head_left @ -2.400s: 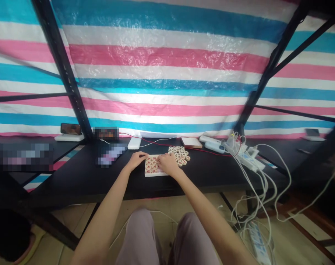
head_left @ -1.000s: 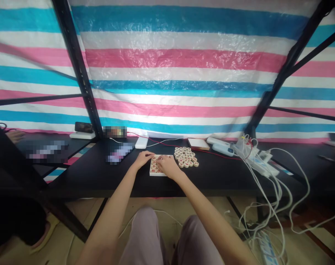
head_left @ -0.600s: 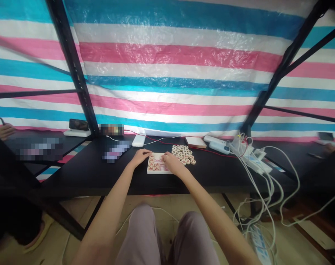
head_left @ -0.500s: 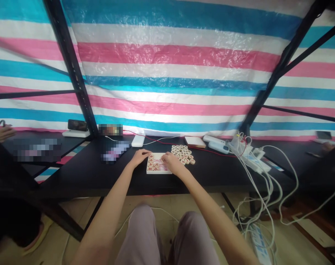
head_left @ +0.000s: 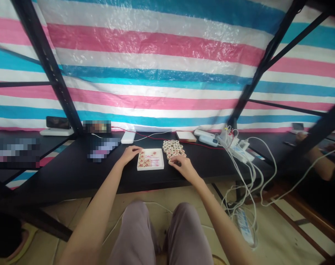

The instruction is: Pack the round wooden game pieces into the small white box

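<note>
A shallow white box point(head_left: 150, 169) stands on the black table, with several round xiangqi pieces point(head_left: 144, 162) bearing red characters along its left side. A red printed pattern shows on the rest of its bottom. My left hand point(head_left: 130, 154) has its fingertips closed on the box's upper left corner. Right of the box lies a cluster of loose xiangqi pieces point(head_left: 173, 146), pressed close together. My right hand point(head_left: 184, 166) is at the near edge of this cluster, thumb and fingers pinching one xiangqi piece point(head_left: 170, 161).
Behind the cluster lies a shallow box lid point(head_left: 186, 136), beside a light blue phone point(head_left: 208, 140). White cables and a power strip point(head_left: 243, 154) tangle at the right. A white power bank point(head_left: 128, 136) lies at the back. Another person's arm point(head_left: 319, 160) shows at far right.
My right hand has moved right, out of the box, to the near edge of the loose pieces. My left hand stays at the box's corner. The view has shifted slightly.
</note>
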Action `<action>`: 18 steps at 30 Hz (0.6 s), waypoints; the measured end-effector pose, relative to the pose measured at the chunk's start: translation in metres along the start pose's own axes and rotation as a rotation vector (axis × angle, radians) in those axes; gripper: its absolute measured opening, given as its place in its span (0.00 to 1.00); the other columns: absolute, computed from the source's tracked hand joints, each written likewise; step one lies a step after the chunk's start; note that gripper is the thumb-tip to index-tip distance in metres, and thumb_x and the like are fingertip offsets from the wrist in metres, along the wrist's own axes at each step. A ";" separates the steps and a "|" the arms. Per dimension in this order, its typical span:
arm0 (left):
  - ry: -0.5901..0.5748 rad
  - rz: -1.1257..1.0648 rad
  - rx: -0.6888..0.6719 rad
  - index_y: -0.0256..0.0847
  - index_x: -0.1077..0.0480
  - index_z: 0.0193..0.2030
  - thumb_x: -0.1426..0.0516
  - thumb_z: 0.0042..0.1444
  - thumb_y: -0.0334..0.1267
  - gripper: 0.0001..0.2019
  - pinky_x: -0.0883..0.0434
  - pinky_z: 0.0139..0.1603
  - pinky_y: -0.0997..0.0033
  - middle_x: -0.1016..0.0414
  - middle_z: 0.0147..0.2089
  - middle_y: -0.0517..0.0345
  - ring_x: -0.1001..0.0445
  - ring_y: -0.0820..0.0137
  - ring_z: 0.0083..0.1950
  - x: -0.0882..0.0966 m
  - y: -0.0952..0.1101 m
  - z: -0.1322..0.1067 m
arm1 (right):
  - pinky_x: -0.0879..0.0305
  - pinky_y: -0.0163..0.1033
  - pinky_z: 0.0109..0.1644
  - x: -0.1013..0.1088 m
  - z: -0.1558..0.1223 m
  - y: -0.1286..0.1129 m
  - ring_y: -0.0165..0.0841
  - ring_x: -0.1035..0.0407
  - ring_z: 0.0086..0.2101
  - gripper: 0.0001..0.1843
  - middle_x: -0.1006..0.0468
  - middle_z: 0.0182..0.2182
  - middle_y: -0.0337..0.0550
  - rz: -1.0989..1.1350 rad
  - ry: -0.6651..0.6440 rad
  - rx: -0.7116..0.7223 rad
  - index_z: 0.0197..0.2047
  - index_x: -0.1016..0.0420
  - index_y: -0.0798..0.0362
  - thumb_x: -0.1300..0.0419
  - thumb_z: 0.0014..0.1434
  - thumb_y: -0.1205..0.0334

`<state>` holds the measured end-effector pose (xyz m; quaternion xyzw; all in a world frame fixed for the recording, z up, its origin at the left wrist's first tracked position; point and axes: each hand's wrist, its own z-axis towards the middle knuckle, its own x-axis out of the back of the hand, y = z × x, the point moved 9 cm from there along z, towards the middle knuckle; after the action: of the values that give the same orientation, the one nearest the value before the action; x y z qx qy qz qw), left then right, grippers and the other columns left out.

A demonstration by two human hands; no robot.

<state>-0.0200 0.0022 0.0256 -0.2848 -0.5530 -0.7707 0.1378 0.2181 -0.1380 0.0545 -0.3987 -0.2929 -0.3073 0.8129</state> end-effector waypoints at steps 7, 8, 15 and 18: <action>-0.001 -0.012 0.000 0.39 0.24 0.38 0.44 0.47 0.46 0.16 0.37 0.52 0.66 0.24 0.44 0.53 0.30 0.61 0.48 0.000 0.003 -0.002 | 0.47 0.42 0.47 0.000 0.001 -0.019 0.37 0.40 0.45 0.14 0.28 0.43 0.46 -0.459 0.011 0.044 0.40 0.24 0.48 0.51 0.62 0.59; -0.001 -0.013 0.002 0.40 0.24 0.38 0.44 0.47 0.46 0.16 0.37 0.52 0.66 0.24 0.44 0.53 0.30 0.61 0.48 0.000 0.003 -0.002 | 0.48 0.42 0.46 0.001 0.002 -0.022 0.37 0.40 0.45 0.14 0.29 0.43 0.46 -0.472 0.020 0.042 0.40 0.24 0.48 0.51 0.62 0.59; -0.002 -0.003 -0.006 0.40 0.24 0.38 0.45 0.48 0.47 0.16 0.37 0.52 0.65 0.24 0.43 0.54 0.29 0.62 0.47 0.000 0.001 -0.001 | 0.46 0.40 0.45 -0.031 0.044 -0.057 0.36 0.40 0.45 0.15 0.30 0.45 0.46 -0.485 -0.058 0.175 0.51 0.32 0.50 0.51 0.63 0.60; 0.004 -0.008 -0.005 0.40 0.24 0.37 0.45 0.48 0.46 0.16 0.37 0.52 0.65 0.24 0.43 0.54 0.29 0.62 0.47 0.000 0.001 -0.002 | 0.47 0.42 0.44 -0.060 0.069 -0.054 0.39 0.39 0.44 0.13 0.28 0.42 0.49 -0.602 -0.193 0.113 0.45 0.28 0.54 0.51 0.61 0.64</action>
<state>-0.0204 0.0003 0.0259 -0.2813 -0.5519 -0.7733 0.1352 0.1246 -0.0919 0.0716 -0.2755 -0.4899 -0.4782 0.6749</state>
